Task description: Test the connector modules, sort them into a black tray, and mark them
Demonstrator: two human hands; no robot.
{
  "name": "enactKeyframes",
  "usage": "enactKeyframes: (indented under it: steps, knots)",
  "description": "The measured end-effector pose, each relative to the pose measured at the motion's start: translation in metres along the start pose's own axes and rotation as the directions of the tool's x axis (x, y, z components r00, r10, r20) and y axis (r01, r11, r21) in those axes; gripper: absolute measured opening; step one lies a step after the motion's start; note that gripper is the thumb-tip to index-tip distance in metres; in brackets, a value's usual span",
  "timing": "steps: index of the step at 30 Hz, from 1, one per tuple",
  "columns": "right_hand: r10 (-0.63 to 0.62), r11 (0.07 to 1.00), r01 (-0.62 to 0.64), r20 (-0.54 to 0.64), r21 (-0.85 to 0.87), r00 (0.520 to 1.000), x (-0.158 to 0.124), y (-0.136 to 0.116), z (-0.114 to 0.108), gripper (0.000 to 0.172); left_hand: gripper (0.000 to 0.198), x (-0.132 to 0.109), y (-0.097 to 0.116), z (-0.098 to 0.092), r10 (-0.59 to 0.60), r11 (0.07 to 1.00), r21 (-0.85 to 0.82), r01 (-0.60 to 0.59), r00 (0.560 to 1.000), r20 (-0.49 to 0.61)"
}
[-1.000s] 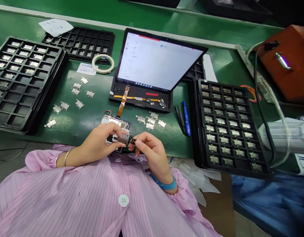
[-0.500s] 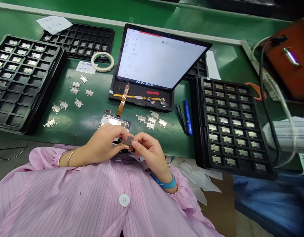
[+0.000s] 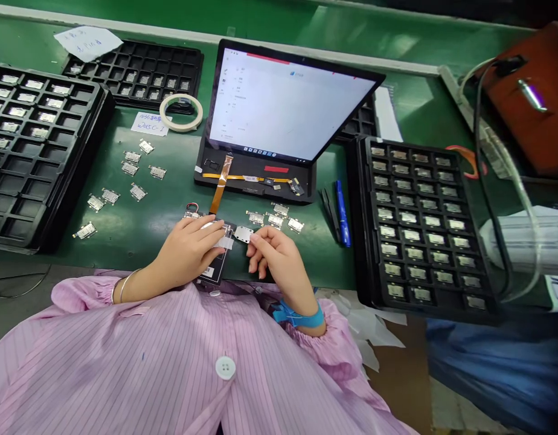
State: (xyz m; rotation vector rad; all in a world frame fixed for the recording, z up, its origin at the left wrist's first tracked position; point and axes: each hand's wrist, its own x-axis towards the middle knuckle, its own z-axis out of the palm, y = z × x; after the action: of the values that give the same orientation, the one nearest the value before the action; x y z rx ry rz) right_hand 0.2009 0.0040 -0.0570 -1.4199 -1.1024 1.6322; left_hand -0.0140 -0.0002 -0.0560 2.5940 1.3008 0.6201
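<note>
My left hand (image 3: pixel 188 248) lies on a small circuit board (image 3: pixel 214 266) at the near edge of the green bench, fingers pressing a white strip on it. An orange ribbon cable (image 3: pixel 220 184) runs from that board up to the propped-up tablet (image 3: pixel 283 106). My right hand (image 3: pixel 274 257) pinches a small silver metal part (image 3: pixel 243 234) just right of the board. A few more silver parts (image 3: pixel 275 219) lie loose on the bench right behind it.
Black trays of silver parts stand at the left (image 3: pixel 57 145), back left (image 3: pixel 138 75) and right (image 3: pixel 419 217). Loose parts (image 3: pixel 120 181), a tape roll (image 3: pixel 181 112), a blue pen (image 3: pixel 342 212), tweezers (image 3: pixel 328 208) and cables (image 3: pixel 491 157) lie about.
Both hands moved from near my chest forward onto the bench. The left hand came down on the board, and the right hand carried the silver part to the board's right edge.
</note>
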Motion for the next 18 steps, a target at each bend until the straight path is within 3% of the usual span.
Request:
enactKeyframes:
  steps: [18]
  knots:
    - [0.016, 0.999, -0.015, 0.027, -0.045, 0.999, 0.0043, -0.0015, -0.0004, 0.029, 0.026, -0.0024, -0.0025, 0.0055, 0.026, 1.000, 0.004, -0.026, 0.997, -0.071]
